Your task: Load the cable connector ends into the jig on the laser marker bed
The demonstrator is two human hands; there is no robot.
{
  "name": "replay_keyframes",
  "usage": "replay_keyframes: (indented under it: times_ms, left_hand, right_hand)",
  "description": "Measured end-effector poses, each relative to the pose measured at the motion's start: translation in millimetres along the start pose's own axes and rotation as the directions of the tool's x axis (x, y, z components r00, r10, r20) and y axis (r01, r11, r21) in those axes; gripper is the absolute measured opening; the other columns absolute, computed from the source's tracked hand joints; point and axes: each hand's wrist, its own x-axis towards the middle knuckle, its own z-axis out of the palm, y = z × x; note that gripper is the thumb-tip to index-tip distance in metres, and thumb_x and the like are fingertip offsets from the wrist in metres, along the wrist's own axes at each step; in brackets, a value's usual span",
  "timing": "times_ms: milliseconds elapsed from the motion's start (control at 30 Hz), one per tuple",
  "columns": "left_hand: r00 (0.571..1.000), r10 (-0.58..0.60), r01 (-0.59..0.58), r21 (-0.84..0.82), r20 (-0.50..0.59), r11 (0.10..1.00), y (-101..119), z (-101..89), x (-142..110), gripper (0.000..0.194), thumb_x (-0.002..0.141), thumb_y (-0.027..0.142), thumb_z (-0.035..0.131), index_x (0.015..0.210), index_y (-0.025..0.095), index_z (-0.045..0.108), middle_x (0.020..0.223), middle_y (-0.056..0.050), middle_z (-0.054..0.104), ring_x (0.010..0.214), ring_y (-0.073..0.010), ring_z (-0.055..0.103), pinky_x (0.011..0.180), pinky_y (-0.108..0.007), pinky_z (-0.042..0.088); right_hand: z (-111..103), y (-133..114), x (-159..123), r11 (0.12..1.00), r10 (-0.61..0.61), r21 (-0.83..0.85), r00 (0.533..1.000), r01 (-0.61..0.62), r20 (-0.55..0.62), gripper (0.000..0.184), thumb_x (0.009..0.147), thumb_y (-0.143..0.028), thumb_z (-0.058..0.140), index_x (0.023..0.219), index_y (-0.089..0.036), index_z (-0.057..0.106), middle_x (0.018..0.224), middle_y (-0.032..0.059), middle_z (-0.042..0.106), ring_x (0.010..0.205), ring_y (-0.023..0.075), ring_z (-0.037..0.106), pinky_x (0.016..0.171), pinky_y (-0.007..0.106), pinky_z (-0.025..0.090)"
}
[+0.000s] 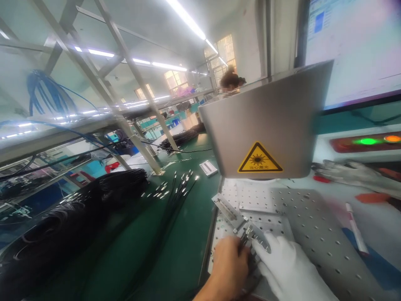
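Note:
My bare left hand (230, 267) is curled at the near edge of a perforated metal plate (313, 221). Its fingers close on a row of metal-tipped cable ends (250, 236) that lie in a small metal fixture (227, 209). Beside it, my right hand (288, 269) wears a white glove. Its fingers stretch flat onto the same cable ends from the right. The grey laser head (266, 121), marked with a yellow warning triangle, hangs directly above the plate.
Coils of black cable (72, 213) and loose metal-tipped cables (175, 188) lie on the green bench at left. A white marker (355, 230), gloves (354, 173) and indicator lights (369, 141) are at right. A monitor (354, 46) stands above. Another person's head (231, 80) shows behind.

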Motion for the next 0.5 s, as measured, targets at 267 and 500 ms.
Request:
replay_keyframes:
  times_ms: [267, 500]
  left_hand:
    - [0.998, 0.039, -0.040, -0.024, -0.049, 0.999, 2, 5.1, -3, 0.020, 0.084, 0.020, 0.046, 0.065, 0.018, 0.050, 0.078, -0.005, 0.059, 0.077, -0.0161, 0.045, 0.069, -0.031, 0.020]
    - [0.996, 0.082, -0.077, -0.210, 0.016, 0.975, -6, -13.1, -4, 0.030, 0.079, 0.018, 0.054, 0.054, 0.018, 0.037, 0.056, 0.005, 0.036, 0.060, -0.0095, 0.034, 0.062, -0.027, 0.021]
  right_hand:
    - [10, 5, -10, 0.999, 0.046, 0.001, 0.982, -0.047, 0.181, 0.026, 0.083, -0.023, 0.048, 0.100, -0.024, 0.069, 0.103, 0.0124, 0.054, 0.074, 0.0229, 0.043, 0.065, 0.036, 0.033]
    - [3, 6, -4, 0.994, -0.028, -0.100, 0.982, 0.048, 0.186, 0.036, 0.086, -0.022, 0.047, 0.117, -0.027, 0.065, 0.106, 0.0142, 0.056, 0.073, 0.0233, 0.051, 0.064, 0.037, 0.044]
